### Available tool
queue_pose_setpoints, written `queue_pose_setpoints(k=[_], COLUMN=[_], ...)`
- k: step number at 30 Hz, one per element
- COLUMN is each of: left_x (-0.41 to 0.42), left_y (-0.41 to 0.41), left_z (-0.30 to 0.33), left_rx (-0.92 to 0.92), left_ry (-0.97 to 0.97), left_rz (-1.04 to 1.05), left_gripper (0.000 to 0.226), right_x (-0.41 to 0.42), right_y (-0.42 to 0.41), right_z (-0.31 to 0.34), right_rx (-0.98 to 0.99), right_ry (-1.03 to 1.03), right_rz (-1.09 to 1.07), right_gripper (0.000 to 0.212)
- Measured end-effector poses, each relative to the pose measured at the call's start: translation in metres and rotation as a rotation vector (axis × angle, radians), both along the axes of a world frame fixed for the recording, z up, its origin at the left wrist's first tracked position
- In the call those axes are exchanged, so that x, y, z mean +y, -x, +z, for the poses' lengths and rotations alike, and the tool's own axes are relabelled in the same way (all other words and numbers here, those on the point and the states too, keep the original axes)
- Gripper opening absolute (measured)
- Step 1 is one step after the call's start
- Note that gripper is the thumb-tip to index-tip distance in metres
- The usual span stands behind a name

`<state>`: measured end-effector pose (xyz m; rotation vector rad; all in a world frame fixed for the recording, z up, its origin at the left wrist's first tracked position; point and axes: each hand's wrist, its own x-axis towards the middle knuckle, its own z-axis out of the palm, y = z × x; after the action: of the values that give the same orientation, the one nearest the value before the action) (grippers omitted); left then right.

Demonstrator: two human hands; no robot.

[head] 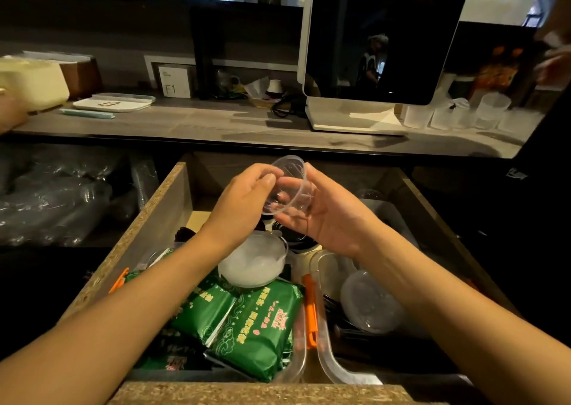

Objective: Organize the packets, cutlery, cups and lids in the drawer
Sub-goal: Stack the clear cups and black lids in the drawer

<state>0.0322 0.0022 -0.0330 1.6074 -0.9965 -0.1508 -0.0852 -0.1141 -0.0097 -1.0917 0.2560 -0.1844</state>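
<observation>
Clear cup: a small see-through plastic cup (285, 185), held up over the far half of the open drawer (160, 216), tipped on its side so its mouth faces the left hand.
Left hand: the left hand (244, 200) pinches the cup's rim, thumb and fingertips closed on the edge at about 10 o'clock of the cup.
Right hand: the right hand (321, 213) cradles the cup from 4 o'clock, palm up, fingers loosely curved under its wall; more a support than a firm grip.
Step, as I judge it: the cup is being looked over or turned before it goes to a spot among the other cups and lids.
Just below: a frosted tub (253, 262) sits at 6 o'clock of the hands, touching the green packets (256, 327) that fill the drawer's near left.
To the right: clear containers and a round lid (367, 305) lie at 5 o'clock; orange-handled cutlery (310, 309) lies between them and the packets.
Further out: on the tabletop (185, 123) at 12 o'clock stands a dark screen (380, 37), with frosted cups (491, 108) at 2 o'clock.
Risk: the thin, slick wall could buckle or slip from so light a hold, and the cup would drop into the clutter.
Risk: with loose piles below, setting it down may knock the tub or bury the cutlery.
</observation>
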Motion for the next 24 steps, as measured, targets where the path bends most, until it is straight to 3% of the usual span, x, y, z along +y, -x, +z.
queue_pose_setpoints(k=[7,10,12,14,17,20,24], left_x=[0.000,0.006,0.009,0.008,0.005,0.005,0.002], left_y=[0.003,-0.002,0.001,0.005,0.010,0.012,0.016], left_z=[0.000,0.005,0.010,0.013,0.014,0.013,0.010], left_rx=[0.050,-0.034,0.018,0.291,0.694,0.695,0.646], left_ry=[-0.007,0.023,0.065,0.122,0.221,0.246,0.227], left_rz=[0.216,0.272,0.208,0.001,-0.333,-0.399,-0.311], left_gripper=[0.026,0.021,0.018,0.015,0.041,0.040,0.031], right_x=[0.000,0.001,0.000,-0.002,-0.003,-0.008,-0.011], right_y=[0.001,-0.001,-0.002,-0.001,0.000,-0.001,-0.003], right_z=[-0.003,-0.002,-0.001,-0.001,-0.006,-0.011,-0.015], right_rx=[0.063,0.009,-0.058,-0.100,-0.113,-0.093,-0.061], right_ry=[0.101,0.328,0.434,0.400,0.323,0.271,0.293], right_rz=[-0.062,-0.187,-0.267,-0.246,-0.114,-0.111,-0.160], right_gripper=[0.054,0.032,0.021,0.022,0.030,0.032,0.036])
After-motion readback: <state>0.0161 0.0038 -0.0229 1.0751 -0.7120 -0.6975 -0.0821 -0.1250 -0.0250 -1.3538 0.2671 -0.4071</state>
